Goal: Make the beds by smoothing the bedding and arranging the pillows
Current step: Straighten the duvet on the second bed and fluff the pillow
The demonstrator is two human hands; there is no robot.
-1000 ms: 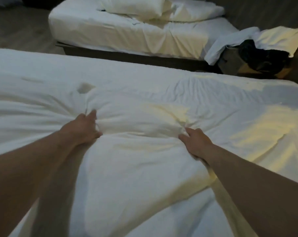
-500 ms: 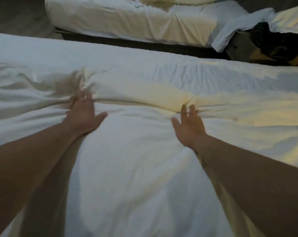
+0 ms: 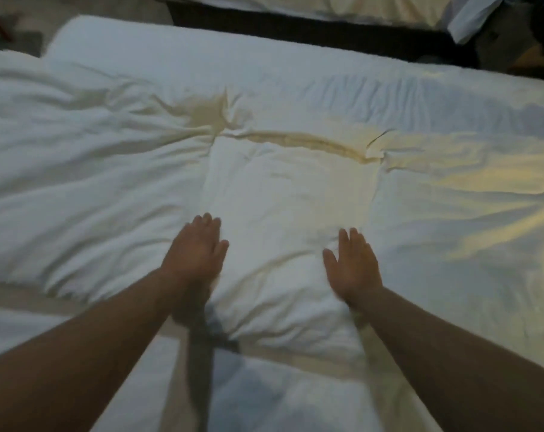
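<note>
**Q:** Where does the bedding lie?

**A:** The white duvet is spread over the near bed, under and ahead of both my hands. A flattened panel of it runs forward from between my hands to a curved crease. Bunched folds lie to the left of my left hand, and finer wrinkles to the right of my right hand.

**Q:** And the hands?

**A:** My left hand and right hand are palm down, fingers straight and close together, gripping nothing. They lie side by side but apart, with the flattened panel between them. Both look laid on the duvet, though blur keeps me from telling how firmly they press.

**Q:** What lies farther out?

**A:** Beyond my hands, past the far edge of the near bed, a dark strip separates it from a second bed, also in white. Ahead and to the right of my right hand, a pale cloth hangs at the edge of view.
</note>
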